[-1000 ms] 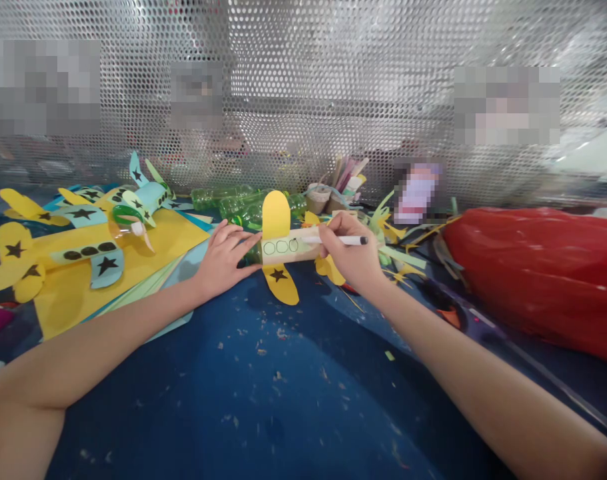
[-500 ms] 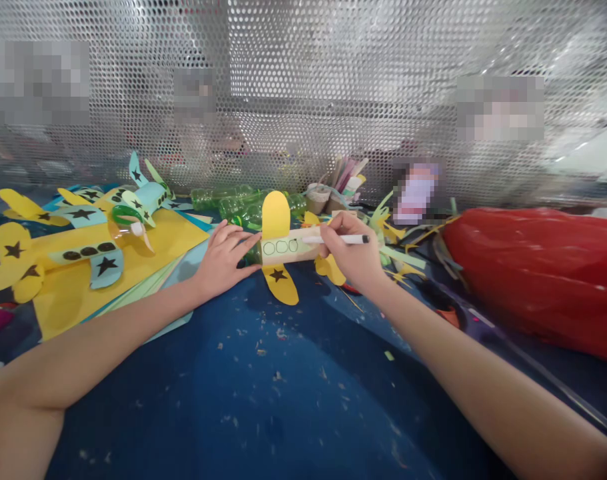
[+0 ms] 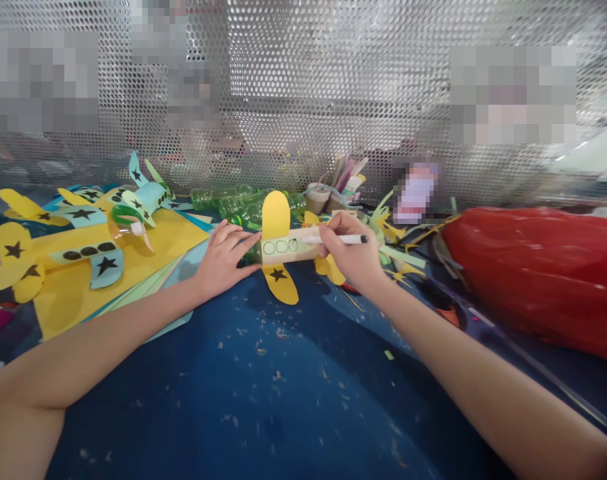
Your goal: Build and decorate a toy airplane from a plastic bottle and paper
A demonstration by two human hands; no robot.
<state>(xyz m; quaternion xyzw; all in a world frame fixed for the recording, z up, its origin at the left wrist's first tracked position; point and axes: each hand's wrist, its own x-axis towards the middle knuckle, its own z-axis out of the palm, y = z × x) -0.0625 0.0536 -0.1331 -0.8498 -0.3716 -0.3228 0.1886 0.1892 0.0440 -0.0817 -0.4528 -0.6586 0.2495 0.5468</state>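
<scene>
A toy airplane with a cream paper-wrapped body point(image 3: 303, 248) lies in front of me, its yellow wings point(image 3: 276, 215) pointing away from and toward me. Three outlined circles run along a pale green strip on its side, and a black star marks the near wing. My left hand point(image 3: 226, 259) steadies the plane's left end between thumb and fingers, the other fingers loosely spread. In my right hand point(image 3: 353, 250) is a white marker point(image 3: 350, 239) with a black end, pinched with its tip at the body just right of the circles. That hand hides part of the plane's tail.
Finished paper airplanes point(image 3: 83, 250) with black stars sit at left on yellow sheets point(image 3: 178, 233). Green plastic bottles point(image 3: 223, 199) lie behind. Paper scraps point(image 3: 398, 257) and a red plastic bundle point(image 3: 538, 273) are at right. A perforated metal screen point(image 3: 303, 100) stands beyond the blue table point(image 3: 263, 400).
The marker has shifted very slightly at the plane's side. Both hands and the plane stay almost in the same place.
</scene>
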